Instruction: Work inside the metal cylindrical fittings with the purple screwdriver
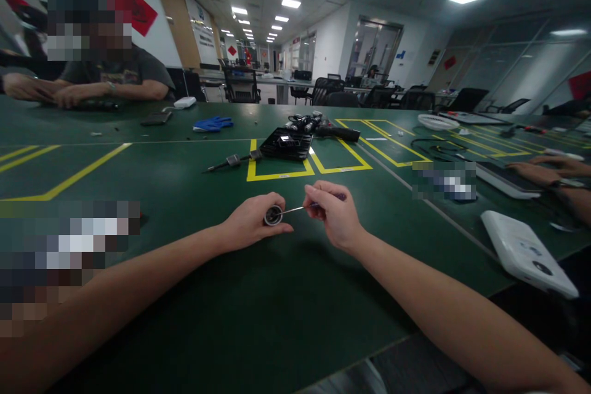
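My left hand (249, 220) is wrapped round a small hollow cylindrical part (267, 216) with a pale metallic rim, its open end facing right and toward me. A thin screwdriver (295, 209) with a dark purplish handle is pinched in my right hand (336, 217). Its slim metal shaft points left, and the tip reaches into the part's opening; what it touches inside is too small to tell. Both hands are held just above the green tabletop (277, 308).
Beyond my hands lie a black ribbed piece (286, 146), a black tube-like handle (341, 133) and blue gloves (212, 124). A white device (526, 252) stands at the right, near another person's hand (530, 173). Across the table at the left sits a person (133, 71).
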Demonstrator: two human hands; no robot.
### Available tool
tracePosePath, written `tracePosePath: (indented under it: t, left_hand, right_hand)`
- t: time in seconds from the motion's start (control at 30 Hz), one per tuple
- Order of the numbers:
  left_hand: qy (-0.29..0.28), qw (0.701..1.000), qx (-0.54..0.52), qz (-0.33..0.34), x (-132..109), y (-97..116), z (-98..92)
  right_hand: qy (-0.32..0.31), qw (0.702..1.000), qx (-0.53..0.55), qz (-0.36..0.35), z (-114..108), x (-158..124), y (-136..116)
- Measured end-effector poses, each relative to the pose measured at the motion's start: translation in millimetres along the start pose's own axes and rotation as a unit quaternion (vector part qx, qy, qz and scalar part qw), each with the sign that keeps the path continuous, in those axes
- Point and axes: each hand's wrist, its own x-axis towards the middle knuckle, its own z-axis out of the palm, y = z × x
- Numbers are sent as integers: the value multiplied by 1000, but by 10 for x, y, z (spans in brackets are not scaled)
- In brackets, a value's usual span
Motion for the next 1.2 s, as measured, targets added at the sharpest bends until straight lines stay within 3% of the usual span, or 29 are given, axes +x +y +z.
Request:
tracePosePath:
  t: [0.9, 1.2]
  left_hand:
    - [-4, 1000, 14, 11, -10, 25, -3]
    - [-9, 1000, 21, -4, -9, 69, -24]
  right_hand:
    - [-50, 995, -76, -47, 7, -41, 7]
    - [-5, 988, -119, -100, 21, -80, -72]
